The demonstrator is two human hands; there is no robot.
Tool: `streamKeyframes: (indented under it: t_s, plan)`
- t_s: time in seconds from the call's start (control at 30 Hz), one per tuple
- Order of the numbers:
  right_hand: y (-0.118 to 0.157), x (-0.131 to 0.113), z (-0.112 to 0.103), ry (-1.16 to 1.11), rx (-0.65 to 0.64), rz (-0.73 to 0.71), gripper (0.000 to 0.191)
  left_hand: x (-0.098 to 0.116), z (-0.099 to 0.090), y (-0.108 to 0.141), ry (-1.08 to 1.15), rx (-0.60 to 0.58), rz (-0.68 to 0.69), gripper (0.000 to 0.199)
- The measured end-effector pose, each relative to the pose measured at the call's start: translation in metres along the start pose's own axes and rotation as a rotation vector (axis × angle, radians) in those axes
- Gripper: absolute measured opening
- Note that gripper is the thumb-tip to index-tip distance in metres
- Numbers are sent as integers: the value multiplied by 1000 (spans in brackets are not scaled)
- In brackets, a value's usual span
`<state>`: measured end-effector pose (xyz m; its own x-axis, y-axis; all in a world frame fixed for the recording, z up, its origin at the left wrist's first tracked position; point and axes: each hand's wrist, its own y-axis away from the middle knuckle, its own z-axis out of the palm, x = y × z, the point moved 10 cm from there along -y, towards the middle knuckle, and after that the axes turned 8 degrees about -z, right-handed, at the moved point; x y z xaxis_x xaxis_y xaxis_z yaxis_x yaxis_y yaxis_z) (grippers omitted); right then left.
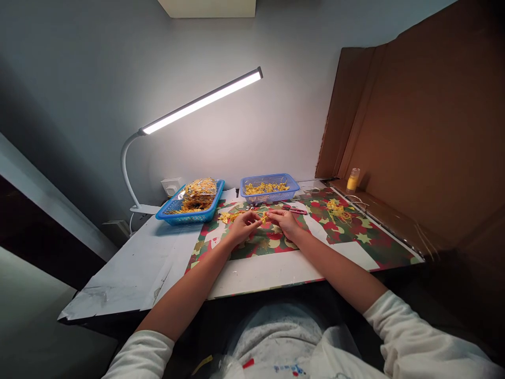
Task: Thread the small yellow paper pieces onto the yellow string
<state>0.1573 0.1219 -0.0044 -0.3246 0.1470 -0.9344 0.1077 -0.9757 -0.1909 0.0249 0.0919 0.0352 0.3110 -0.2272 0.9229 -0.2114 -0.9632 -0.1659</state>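
Note:
Between my two hands, over the patterned sheet [260, 245], is a small yellow piece [264, 216], too small to name surely. My left hand [245, 226] pinches it from the left with thumb and fingertips together. From the other side my right hand [284, 221] closes its fingertips on the same piece. Loose yellow pieces [226, 216] lie just beyond my left hand. Behind my right hand rests a slim pink-and-dark tool [295, 210], its kind unclear. A bundle of yellow pieces with strings [338, 211] lies farther right.
At the back left, a blue basket [165, 217] holds gold pieces and a clear bag. Another blue basket [272, 197] of yellow pieces stands against the wall. A lit lamp [201, 102] reaches over the left. A small yellow-filled bottle [353, 180] stands near the cardboard [426, 126] on the right.

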Motion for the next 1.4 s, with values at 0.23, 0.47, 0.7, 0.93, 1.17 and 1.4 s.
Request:
streamKeyframes:
  t_s: [0.23, 0.47, 0.7, 0.93, 1.17, 1.4]
  plan:
    - [-1, -1, -3, -52, 65, -18, 22, -1, 6, 2, -15, -45, -53, 35]
    - [4, 7, -2, -219, 183, 29, 18, 4, 6, 1, -12, -2, -2, 30]
    - [6, -2, 0, -132, 152, -17, 20, 0, 1, -1, 85, 38, -2, 30]
    - [10, -18, 10, 98, 44, -96, 23, -5, 1, -5, 291, 15, -29, 40]
    - [9, -20, 14, 248, -5, -146, 21, -17, 3, -6, 430, -3, -114, 36]
    - [13, -47, 22, 476, -101, -403, 18, -42, -5, -11, 682, 85, -304, 38]
